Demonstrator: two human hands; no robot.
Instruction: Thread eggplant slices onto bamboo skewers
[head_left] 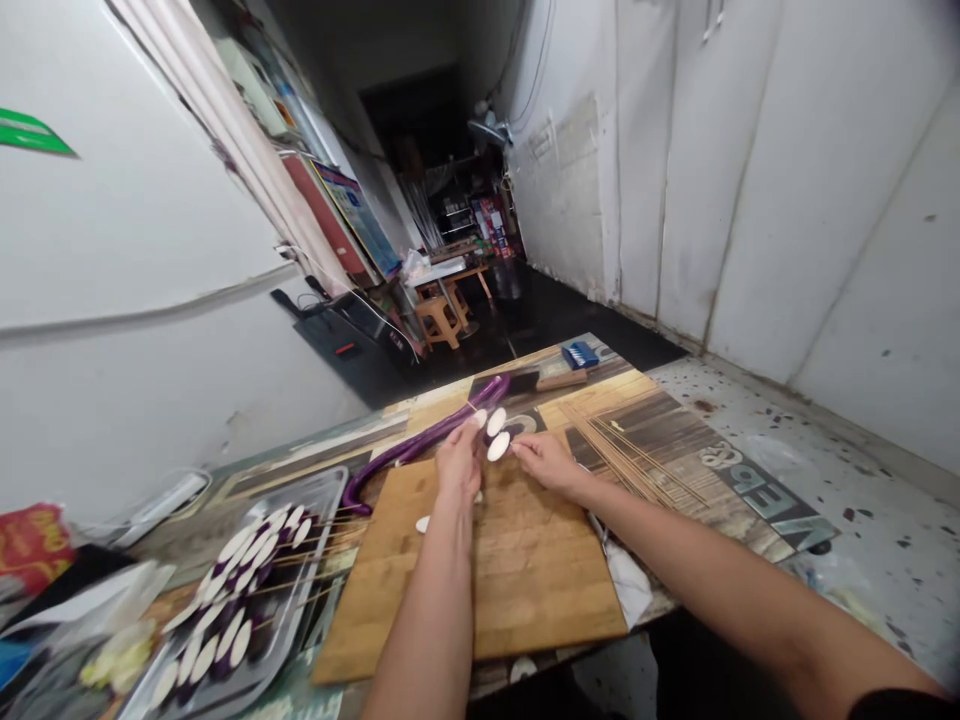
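Above the wooden cutting board [540,580], my two hands hold a bamboo skewer threaded with a few white-fleshed eggplant slices [498,446]. My left hand [457,462] is closed around the slice near the skewer's far tip, which pokes out past the fingers. At the other end, the fingertips of my right hand [547,462] pinch the skewer just beside the last slice; most of the stick is hidden. One loose slice [423,524] lies on the board by my left forearm. Long purple eggplants [420,440] rest behind the board.
A metal tray [281,625] on the left holds several skewers of eggplant slices. Bare bamboo skewers [630,460] lie at right. A knife [559,380] and a blue box [580,355] sit at the table's far edge. Plastic bags [112,600] crowd the left front.
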